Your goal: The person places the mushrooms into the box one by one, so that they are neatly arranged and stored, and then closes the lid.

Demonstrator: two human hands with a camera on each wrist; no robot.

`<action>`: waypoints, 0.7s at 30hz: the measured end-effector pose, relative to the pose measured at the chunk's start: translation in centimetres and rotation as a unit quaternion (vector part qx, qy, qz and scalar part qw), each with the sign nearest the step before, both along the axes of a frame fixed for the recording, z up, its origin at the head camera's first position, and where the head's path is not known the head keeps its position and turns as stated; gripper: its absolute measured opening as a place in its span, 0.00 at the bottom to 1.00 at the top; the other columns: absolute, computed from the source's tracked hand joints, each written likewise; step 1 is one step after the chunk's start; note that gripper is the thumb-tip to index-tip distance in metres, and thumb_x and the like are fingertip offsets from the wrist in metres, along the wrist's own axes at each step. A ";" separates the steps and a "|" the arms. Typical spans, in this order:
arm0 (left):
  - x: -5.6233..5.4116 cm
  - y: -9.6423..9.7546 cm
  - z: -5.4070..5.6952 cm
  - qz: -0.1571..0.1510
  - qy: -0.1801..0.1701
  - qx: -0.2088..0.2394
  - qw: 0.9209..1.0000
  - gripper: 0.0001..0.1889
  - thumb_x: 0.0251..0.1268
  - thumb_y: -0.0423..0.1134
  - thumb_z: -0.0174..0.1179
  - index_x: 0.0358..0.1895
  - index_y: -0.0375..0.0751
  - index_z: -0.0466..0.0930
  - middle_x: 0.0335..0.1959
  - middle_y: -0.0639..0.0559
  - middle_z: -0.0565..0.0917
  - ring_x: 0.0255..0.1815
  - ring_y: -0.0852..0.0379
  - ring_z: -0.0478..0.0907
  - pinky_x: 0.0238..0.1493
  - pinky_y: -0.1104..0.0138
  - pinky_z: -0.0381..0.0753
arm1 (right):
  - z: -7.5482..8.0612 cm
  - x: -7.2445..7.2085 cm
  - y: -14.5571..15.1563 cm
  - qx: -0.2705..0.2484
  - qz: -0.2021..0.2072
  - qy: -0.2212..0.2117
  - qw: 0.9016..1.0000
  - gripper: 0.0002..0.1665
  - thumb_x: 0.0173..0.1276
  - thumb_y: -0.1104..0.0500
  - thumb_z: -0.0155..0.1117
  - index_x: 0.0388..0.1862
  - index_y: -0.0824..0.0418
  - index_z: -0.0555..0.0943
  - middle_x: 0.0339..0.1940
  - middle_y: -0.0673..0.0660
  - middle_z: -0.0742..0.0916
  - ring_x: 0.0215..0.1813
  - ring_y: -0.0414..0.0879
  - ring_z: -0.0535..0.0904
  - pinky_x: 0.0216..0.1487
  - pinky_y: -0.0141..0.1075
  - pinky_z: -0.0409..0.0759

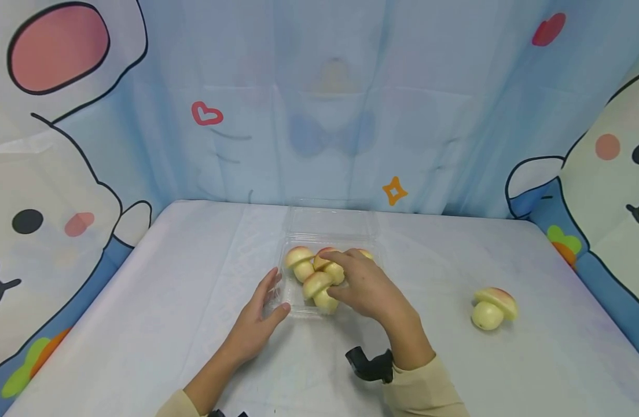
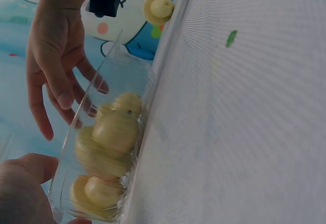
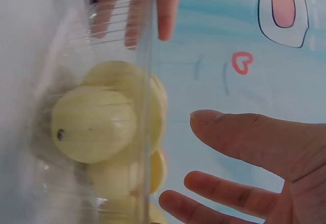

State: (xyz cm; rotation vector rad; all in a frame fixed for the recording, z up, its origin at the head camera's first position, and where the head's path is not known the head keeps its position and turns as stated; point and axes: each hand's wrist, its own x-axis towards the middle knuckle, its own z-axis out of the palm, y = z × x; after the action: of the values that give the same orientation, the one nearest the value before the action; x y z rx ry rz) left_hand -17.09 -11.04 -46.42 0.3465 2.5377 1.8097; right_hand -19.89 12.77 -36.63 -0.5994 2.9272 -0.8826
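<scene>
On the white tablecloth [image 1: 210, 249], towards the middle, a clear plastic container [image 1: 294, 296] is sitting with its lid [image 1: 330, 223] lying back on the far side, presumably leaving the mouth facing up for the hands. At least four mushroom-shaped pieces [image 1: 301, 262] are crowding inside, leaning together; a lone piece [image 1: 495, 307] is resting well apart, to the right. Left hand [image 1: 254, 325] is bracing the near left corner, thumb and fingers spreading apart along the outside walls, seemingly because so light a box would be sliding otherwise. Right hand [image 1: 368, 285] is hovering over the pieces, thumb and fingers spreading apart, pinching nothing; whether a fingertip is touching one, cannot tell. Container walls are looking thin, ribbed, glossy. Pieces are showing smooth, rounded pale-yellow stems and domed caps blushing red on top; one stem end is bearing a small dark spot [image 3: 60, 134]. Cloth is appearing matte, finely woven.
</scene>
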 end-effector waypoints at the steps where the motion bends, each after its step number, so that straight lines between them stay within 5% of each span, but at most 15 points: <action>1: 0.0 0.0 0.0 -0.001 0.000 0.000 1.000 0.39 0.77 0.39 0.59 0.84 0.49 0.50 0.82 0.45 0.62 0.82 0.39 0.60 0.82 0.43 0.56 | 0.1 0.0 0.1 -0.002 -0.001 0.002 1.000 0.37 0.63 0.64 0.72 0.72 0.51 0.77 0.63 0.64 0.82 0.53 0.55 0.81 0.51 0.48 0.81; 13: 0.0 0.0 0.0 -0.001 0.001 -0.001 1.000 0.39 0.77 0.40 0.59 0.85 0.51 0.49 0.83 0.46 0.62 0.82 0.39 0.60 0.82 0.42 0.55 | 1.9 0.8 2.7 -0.021 -0.032 -0.001 0.999 0.37 0.69 0.56 0.71 0.76 0.54 0.72 0.69 0.64 0.77 0.69 0.63 0.76 0.66 0.61 0.76; 21: 0.0 0.0 0.0 -0.003 -0.001 0.004 1.000 0.39 0.77 0.40 0.59 0.85 0.51 0.49 0.83 0.45 0.61 0.82 0.38 0.60 0.81 0.41 0.56 | 2.8 1.0 4.8 -0.012 -0.068 0.004 0.998 0.39 0.70 0.53 0.70 0.79 0.54 0.69 0.70 0.66 0.76 0.63 0.63 0.78 0.55 0.57 0.81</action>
State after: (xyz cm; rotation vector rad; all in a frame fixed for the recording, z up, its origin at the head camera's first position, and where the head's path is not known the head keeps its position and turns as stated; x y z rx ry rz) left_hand -17.06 -10.99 -46.41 0.3513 2.5260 1.8193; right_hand -18.87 17.56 -33.81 -0.4097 2.9985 -0.9300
